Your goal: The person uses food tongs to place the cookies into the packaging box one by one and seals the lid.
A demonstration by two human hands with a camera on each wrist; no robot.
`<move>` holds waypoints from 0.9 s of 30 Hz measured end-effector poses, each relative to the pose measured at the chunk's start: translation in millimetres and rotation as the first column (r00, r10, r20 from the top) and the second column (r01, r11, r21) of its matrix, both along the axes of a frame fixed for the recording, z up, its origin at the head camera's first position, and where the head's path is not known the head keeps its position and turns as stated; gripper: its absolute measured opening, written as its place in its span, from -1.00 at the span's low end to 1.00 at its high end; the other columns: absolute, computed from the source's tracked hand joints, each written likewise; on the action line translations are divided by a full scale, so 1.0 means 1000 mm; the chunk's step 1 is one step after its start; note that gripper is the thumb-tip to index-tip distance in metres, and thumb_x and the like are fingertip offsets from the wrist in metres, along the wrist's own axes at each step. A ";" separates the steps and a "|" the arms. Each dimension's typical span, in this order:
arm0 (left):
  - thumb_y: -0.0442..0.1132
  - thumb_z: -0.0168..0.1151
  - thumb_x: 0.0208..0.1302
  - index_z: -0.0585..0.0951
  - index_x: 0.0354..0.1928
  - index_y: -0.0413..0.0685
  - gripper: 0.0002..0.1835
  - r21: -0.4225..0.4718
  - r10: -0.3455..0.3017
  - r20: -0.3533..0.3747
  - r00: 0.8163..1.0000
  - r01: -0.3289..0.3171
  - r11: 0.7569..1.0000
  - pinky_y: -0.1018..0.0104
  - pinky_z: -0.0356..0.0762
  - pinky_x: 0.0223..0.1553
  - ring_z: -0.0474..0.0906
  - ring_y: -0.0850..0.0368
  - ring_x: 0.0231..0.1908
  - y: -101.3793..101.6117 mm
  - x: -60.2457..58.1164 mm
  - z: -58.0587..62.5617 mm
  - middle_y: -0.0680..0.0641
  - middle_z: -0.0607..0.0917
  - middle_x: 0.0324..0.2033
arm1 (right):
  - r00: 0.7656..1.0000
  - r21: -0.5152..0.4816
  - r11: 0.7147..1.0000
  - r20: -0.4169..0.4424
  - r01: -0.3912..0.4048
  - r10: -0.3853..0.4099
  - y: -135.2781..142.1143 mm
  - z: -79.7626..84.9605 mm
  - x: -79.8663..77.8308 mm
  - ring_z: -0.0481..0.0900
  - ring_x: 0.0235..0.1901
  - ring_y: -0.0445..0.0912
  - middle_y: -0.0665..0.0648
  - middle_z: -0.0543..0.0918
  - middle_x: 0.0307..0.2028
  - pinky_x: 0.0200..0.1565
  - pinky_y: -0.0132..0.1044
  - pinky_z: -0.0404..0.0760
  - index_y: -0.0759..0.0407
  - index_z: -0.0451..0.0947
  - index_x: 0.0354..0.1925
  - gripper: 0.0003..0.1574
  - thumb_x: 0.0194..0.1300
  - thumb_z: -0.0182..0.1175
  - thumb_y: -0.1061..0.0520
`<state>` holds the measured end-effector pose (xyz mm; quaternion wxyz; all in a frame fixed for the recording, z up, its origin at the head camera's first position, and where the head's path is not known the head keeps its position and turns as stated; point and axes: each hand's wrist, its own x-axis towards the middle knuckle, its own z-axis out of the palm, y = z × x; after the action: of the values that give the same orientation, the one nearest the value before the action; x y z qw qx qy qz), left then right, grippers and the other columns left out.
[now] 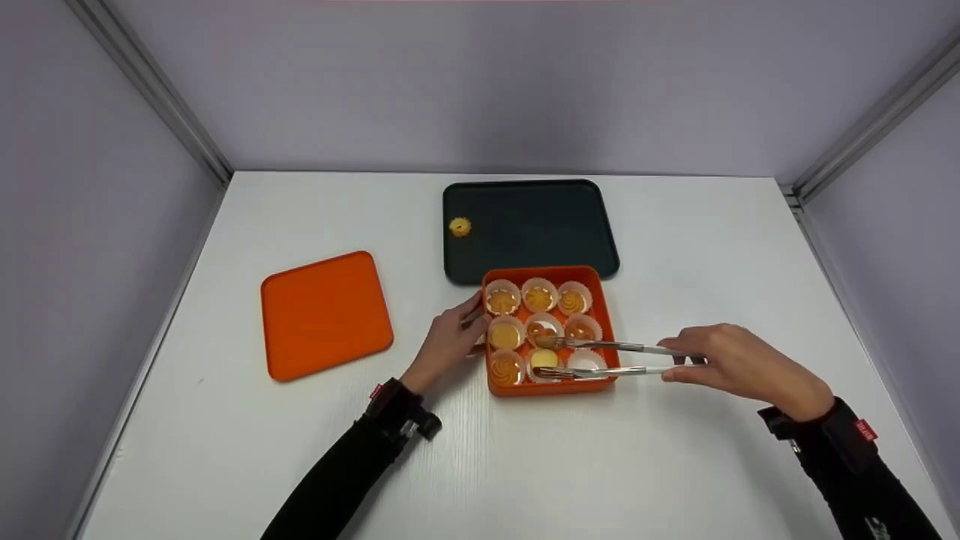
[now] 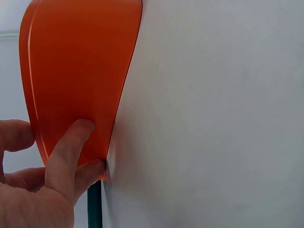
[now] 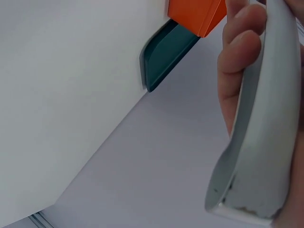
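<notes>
An orange box (image 1: 551,390) holds rows of pale paper cups with small pastries and cookies, some swirled. Against its left wall rest the fingers of my left hand (image 1: 448,339); in the left wrist view, fingertips (image 2: 84,124) press on the orange outer side. From the right, my right hand (image 1: 731,360) grips metal tongs (image 1: 630,346) near their joined end. Their two arms are spread and reach over the box, with a yellow round piece (image 1: 543,358) between the tips in the front middle cup. The front right cup (image 1: 587,361) shows only white paper.
A dark green tray (image 1: 532,217) lies behind the box, with one small flower-shaped cookie (image 1: 460,226) near its left edge. To the left, a flat orange square tray (image 1: 326,319) lies on the white table (image 1: 525,465). Pale panels (image 1: 540,90) stand around the table.
</notes>
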<state>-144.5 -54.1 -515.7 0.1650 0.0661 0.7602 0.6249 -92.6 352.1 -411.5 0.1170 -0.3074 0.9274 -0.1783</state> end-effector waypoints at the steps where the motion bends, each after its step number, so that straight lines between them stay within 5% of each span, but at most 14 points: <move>1: -0.17 0.10 0.57 0.22 0.60 -0.07 -0.36 -0.001 0.000 -0.002 1.000 0.000 1.000 0.15 0.77 -0.13 0.58 -0.12 0.25 0.000 0.000 0.000 -0.19 0.50 0.39 | 1.000 0.001 1.000 0.004 -0.002 0.002 -0.001 0.001 -0.001 0.45 -0.45 -0.32 -0.13 0.74 -0.29 -0.43 -0.41 0.54 0.20 0.79 0.03 -0.51 0.27 0.48 -0.10; 9: -0.16 0.09 0.58 0.21 0.60 -0.10 -0.35 -0.007 -0.011 -0.012 1.000 0.011 1.000 0.15 0.77 -0.11 0.56 -0.13 0.27 -0.001 0.001 0.000 -0.20 0.49 0.40 | 1.000 0.046 0.999 0.022 -0.001 0.000 -0.004 0.006 -0.003 0.46 -0.44 -0.32 -0.16 0.72 -0.30 -0.41 -0.40 0.55 0.20 0.78 0.05 -0.40 0.27 0.44 -0.22; 27: -0.18 0.09 0.57 0.23 0.59 -0.12 -0.36 -0.002 -0.003 -0.019 1.000 0.003 1.000 0.17 0.76 -0.10 0.61 -0.08 0.22 0.000 0.003 0.003 -0.19 0.51 0.37 | 0.998 0.115 0.993 -0.053 -0.033 0.039 -0.015 0.011 -0.005 0.42 -0.50 -0.36 -0.21 0.59 -0.43 -0.47 -0.42 0.52 0.12 0.80 -0.03 -0.54 0.16 0.56 -0.06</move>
<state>-141.8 -54.5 -512.8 0.1585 0.0730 0.7623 0.6232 -97.9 336.9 -400.0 0.1117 -0.3217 0.9332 -0.1144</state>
